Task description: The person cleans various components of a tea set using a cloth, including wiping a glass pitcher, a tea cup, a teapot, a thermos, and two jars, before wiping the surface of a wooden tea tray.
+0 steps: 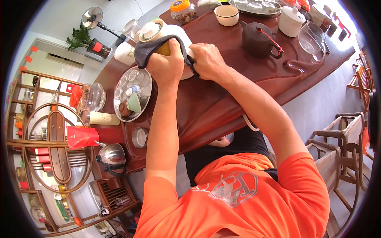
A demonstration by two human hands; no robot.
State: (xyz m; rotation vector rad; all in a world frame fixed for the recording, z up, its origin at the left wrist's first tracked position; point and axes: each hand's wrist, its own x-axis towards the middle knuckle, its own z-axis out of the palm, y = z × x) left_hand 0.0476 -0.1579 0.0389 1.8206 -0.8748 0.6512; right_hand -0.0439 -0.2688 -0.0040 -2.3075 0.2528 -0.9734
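My left hand (167, 61) presses a dark grey cloth (148, 52) around a rounded, yellowish-brown vessel (163, 49), its thumb on top. A white lidded cup or bowl (151, 30) stands right behind that hand. With fingers curled, my right hand (208, 61) grips a pale handle-like part (190, 53) beside the cloth's dark edge. A white rounded object (180, 33), partly hidden by cloth and hands, lies between and behind them; whether the handle belongs to it I cannot tell. Both hands are above the glossy red-brown wooden table (208, 101).
A round metal tray (133, 119) of cups and an electric kettle (112, 156) stand at the left. Toward the right are a dark teapot (257, 38), a white lidded jar (291, 21) and a glass pitcher (312, 37). A cream bowl (226, 15) sits farther back.
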